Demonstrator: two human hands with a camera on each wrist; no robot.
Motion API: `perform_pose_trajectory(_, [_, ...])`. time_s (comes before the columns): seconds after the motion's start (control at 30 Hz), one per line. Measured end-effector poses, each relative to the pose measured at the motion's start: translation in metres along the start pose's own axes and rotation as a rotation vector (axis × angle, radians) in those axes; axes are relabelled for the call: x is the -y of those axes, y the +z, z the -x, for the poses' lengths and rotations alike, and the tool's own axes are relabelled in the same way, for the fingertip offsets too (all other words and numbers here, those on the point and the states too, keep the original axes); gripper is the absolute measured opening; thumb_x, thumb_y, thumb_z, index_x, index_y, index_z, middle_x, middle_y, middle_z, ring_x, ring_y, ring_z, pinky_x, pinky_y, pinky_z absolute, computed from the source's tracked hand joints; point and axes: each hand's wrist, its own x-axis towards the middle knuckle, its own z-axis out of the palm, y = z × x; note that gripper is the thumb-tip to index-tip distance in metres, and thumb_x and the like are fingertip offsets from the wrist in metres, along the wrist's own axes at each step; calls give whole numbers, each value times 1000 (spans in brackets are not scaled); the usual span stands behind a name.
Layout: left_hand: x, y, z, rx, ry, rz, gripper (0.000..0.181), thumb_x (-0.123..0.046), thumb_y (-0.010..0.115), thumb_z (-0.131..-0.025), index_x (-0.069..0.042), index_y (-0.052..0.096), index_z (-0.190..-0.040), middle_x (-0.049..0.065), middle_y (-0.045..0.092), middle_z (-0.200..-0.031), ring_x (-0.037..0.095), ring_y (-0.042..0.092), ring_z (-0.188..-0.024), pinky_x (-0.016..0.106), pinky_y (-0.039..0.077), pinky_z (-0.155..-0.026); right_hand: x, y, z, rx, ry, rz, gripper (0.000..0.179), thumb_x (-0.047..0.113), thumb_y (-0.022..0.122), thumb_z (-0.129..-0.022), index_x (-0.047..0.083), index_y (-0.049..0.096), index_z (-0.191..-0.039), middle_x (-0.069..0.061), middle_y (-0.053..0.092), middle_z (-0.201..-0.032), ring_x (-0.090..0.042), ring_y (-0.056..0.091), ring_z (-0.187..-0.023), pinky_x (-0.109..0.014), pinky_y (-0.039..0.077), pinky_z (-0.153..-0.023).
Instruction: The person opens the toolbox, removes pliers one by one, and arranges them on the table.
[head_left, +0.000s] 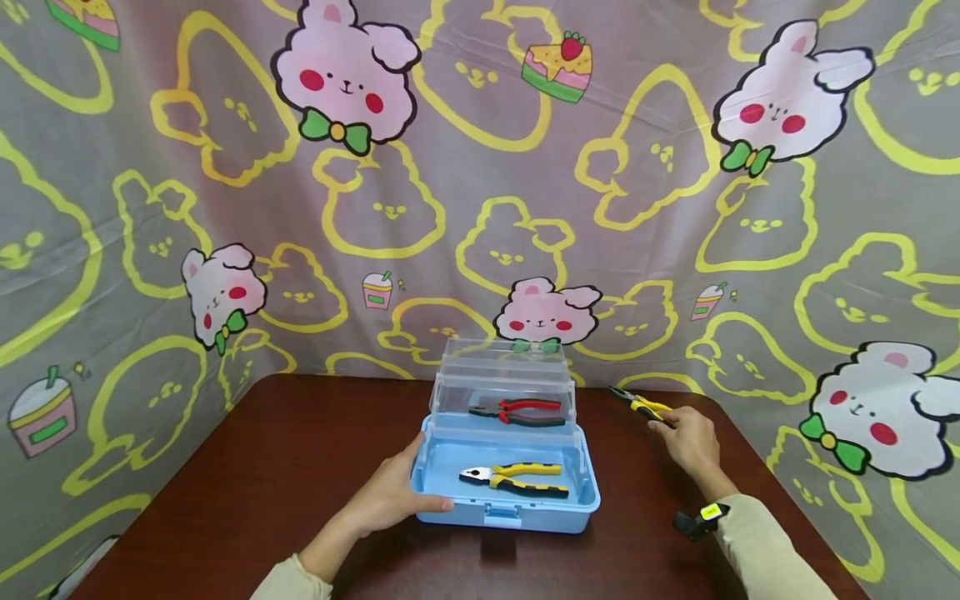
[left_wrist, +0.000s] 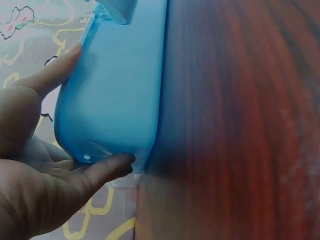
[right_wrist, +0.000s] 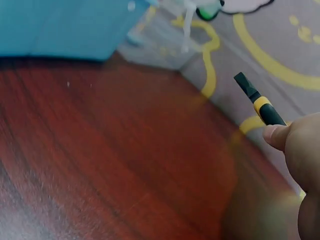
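Note:
A light blue toolbox [head_left: 504, 518] stands on the table, its clear upper part [head_left: 504, 358] raised at the back. My left hand [head_left: 390, 493] grips the box's left end, thumb along the front wall and fingers round the side; the left wrist view shows the blue wall [left_wrist: 115, 85] between them. Yellow-and-black combination pliers [head_left: 525, 480] lie in the box. Behind them, red-and-black pliers [head_left: 517, 411] rest in the clear part. To the right of the box, my right hand [head_left: 692, 442] holds another pair of yellow-and-black pliers [head_left: 639, 403] by the handles, jaws pointing away to the left.
The dark wooden table [head_left: 300, 467] extends on both sides of the box. A patterned fabric curtain [head_left: 480, 183] hangs round the back and sides, close to the table's far edge. A black band with a yellow-lit device [head_left: 701, 521] sits at my right wrist.

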Motion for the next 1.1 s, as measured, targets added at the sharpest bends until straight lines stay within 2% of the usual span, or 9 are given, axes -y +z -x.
perform_pose_trajectory(0.2, [0,-1,1,-8,-2,-16,127,-43,95,-73,0,17,-164,24,45,-154,36,54,-127,54,44,-102,-12,10,6,36,109,-9,37,24,81,-92,1,76,-120,-27,66,-123,-51,60,-107,-62,49,-74])
perform_pose_trajectory(0.33, [0,0,1,-19,-31,-34,128,-44,95,-73,3,18,-163,25,42,-155,36,52,-130,55,43,-103,-20,14,7,70,133,2,37,23,79,-93,1,75,-122,-30,66,-123,-52,60,-107,-62,49,-75])
perform_pose_trajectory(0.43, [1,1,1,-17,-44,-34,127,-44,94,-73,4,17,-163,26,41,-156,36,51,-131,55,43,-104,-27,14,5,105,92,28,35,21,77,-94,-1,74,-122,-30,66,-123,-53,60,-108,-62,48,-79])
perform_pose_trajectory(0.63, [1,0,0,-11,-20,-16,125,-43,95,-73,-2,19,-164,22,45,-154,34,55,-126,55,44,-102,-36,10,0,133,-60,52,26,15,74,-95,-5,74,-111,-26,70,-108,-48,63,-99,-60,47,-82])
perform_pose_trajectory(0.93, [0,1,0,-5,-29,-12,126,-44,94,-74,-2,18,-164,24,43,-155,35,54,-127,56,44,-103,-31,6,-2,178,-44,54,24,14,75,-94,-6,73,-108,-25,70,-105,-45,63,-96,-59,47,-81])
perform_pose_trajectory(1.1, [0,1,0,-6,-25,-11,126,-43,94,-74,-2,17,-164,24,43,-155,35,54,-127,56,44,-102,-27,3,-3,148,-78,40,28,13,78,-92,-8,72,-109,-24,72,-103,-43,65,-93,-58,49,-79])
